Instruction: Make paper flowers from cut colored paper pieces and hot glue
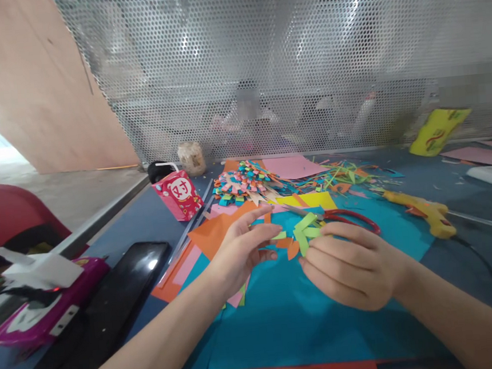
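My right hand (352, 264) is closed in a pinch on light green paper strips (304, 232), which stick up folded and bent from its fingertips. To their left, my left hand (249, 241) is open, fingers spread and apart, its fingertips close to small orange paper pieces (293, 248). Both hands are above a large blue paper sheet (293, 329). Just behind the right hand lie scissors with red handles (356, 215), partly covered by the green strips. Farther back sits a pile of curled multicoloured paper strips (246, 181).
A yellow glue gun (429, 211) with a black cord lies right. At left are a red drink carton (180, 193) with a straw, a black phone (106, 311) and a purple power strip (62, 304). Paper scraps (348, 172) and a perforated metal screen (282, 60) stand behind.
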`<state>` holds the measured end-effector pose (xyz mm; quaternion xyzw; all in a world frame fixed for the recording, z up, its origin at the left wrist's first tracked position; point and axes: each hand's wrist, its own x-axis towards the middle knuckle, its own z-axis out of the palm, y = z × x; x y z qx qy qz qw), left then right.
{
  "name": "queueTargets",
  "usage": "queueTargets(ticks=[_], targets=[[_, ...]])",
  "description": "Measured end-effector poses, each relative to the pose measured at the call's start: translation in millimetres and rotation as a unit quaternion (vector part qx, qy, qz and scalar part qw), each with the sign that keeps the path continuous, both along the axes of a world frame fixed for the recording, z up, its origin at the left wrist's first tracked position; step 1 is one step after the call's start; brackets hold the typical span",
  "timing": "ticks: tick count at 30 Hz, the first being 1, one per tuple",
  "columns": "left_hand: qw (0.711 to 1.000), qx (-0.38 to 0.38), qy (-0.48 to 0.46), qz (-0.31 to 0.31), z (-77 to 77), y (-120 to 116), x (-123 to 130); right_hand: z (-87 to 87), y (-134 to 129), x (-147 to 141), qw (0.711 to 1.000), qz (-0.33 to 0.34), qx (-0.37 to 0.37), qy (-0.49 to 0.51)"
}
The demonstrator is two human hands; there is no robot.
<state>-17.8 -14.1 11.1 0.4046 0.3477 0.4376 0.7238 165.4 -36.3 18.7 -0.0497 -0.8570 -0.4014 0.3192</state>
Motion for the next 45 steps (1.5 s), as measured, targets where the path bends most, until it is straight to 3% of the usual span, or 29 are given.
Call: queueTargets(ticks=[21,23,25,27,31,33,35,38,45], targets=[[1.000,0.013,0.015,-0.005,-2.6,-0.9,0.2,0.2,-1.2,0.2,1.000,-0.010,0.003,-0.022],[1.000,-0.004,0.014,0.001,0.1,-0.9,0.4,-0.9,-1.1,0.2,1.000,-0.007,-0.022,0.000],[1.000,-0.026,0.010,0.007,2.8,-0.5,-0.1,-3.8,0.9,-0.3,0.992,0.001,-0.107,0.071],[1.000,-0.029,0.004,0.012,4.1,0.9,-1.6,-8.4,5.6,-1.4,0.951,-0.009,-0.246,0.186],[0.997,0.061,-0.013,0.039,0.7,5.3,-5.7,-19.1,20.3,-3.1,0.768,-0.021,-0.509,0.388],[0.992,0.114,-0.009,0.045,-1.9,6.4,-6.6,-23.5,26.8,-2.8,0.687,-0.009,-0.585,0.431],[0.987,0.151,0.021,0.040,-3.5,6.0,-6.0,-26.0,30.8,-2.4,0.634,-0.006,-0.632,0.445],[0.981,0.166,0.086,0.057,-3.7,4.5,-2.8,-26.4,31.6,-2.9,0.600,-0.004,-0.664,0.445],[0.966,0.174,0.161,0.101,-2.0,6.0,0.4,-26.3,31.0,-4.7,0.612,0.008,-0.657,0.441]])
